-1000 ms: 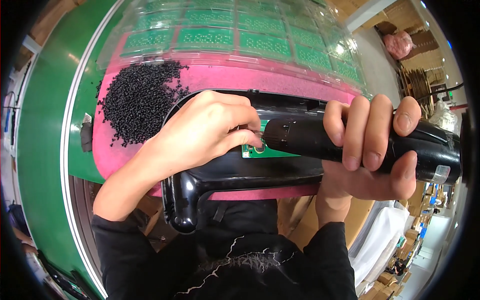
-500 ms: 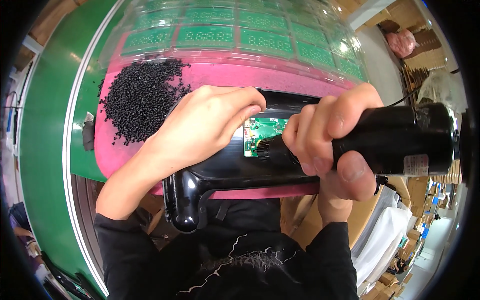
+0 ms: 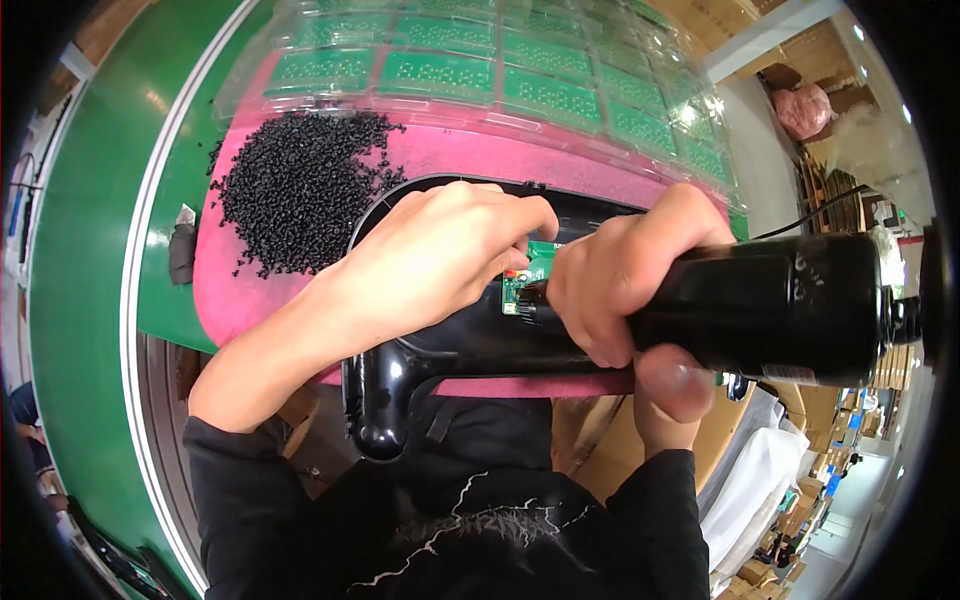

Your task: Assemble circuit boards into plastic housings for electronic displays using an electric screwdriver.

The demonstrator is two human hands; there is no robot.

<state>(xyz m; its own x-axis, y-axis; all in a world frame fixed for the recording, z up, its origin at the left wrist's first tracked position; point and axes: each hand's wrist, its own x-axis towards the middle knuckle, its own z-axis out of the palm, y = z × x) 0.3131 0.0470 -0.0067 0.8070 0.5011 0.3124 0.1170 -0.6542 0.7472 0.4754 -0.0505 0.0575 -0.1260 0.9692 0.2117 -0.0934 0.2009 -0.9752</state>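
Note:
My right hand (image 3: 640, 265) is wrapped around a thick black electric screwdriver (image 3: 770, 310). Its ribbed nose end points left, down onto a green circuit board (image 3: 541, 262). This board sits inside a black plastic housing (image 3: 475, 345) with a rounded leg at its near left. Across the housing's left part lies my left hand (image 3: 435, 245), fingers bent and fingertips pinched together by the board's left edge. Whatever is between those fingertips, if anything, is hidden. The screwdriver's bit and the spot it meets cannot be seen.
Beneath the housing is a pink mat (image 3: 240, 310) on a green table (image 3: 85, 260). A heap of small black screws (image 3: 300, 190) lies left of the housing. Clear plastic trays (image 3: 435, 75) with green circuit boards stand behind. A cable (image 3: 815, 210) runs behind the screwdriver.
The housing and board sit slightly farther right in view. My left hand has moved right with its fingertips lower over the board. The screwdriver's rear end has dropped lower in view.

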